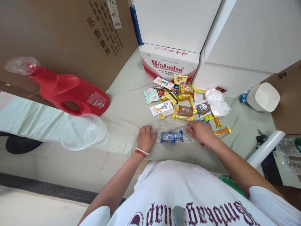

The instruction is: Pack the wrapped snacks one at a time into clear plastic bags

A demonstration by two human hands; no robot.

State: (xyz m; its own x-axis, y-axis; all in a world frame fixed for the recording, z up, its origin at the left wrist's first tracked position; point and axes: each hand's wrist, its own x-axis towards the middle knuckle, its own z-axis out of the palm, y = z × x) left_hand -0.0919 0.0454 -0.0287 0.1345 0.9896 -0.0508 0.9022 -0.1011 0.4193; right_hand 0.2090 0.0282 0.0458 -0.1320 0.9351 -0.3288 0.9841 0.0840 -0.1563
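A clear plastic bag (172, 125) lies flat on the cloth in front of me, with blue snack packets (171, 137) in the middle of it; I cannot tell whether they are in it or on top. My left hand (146, 138), a beaded bracelet at its wrist, has curled fingers closed at the bag's left edge. At the right edge, my right hand (201, 131) pinches the film between thumb and fingers. Just beyond the bag is a pile of wrapped snacks, among them a white packet (161, 108), a brown packet (185, 111) and a mint-green pouch (151, 95).
A Wahaha carton (169, 62) stands behind the snacks. Crumpled clear plastic (217, 102) lies right of them. To the left are a red detergent bottle (72, 91) on its side and a clear plastic bowl (86, 131) at the table edge. A white cup (264, 97) is at the right.
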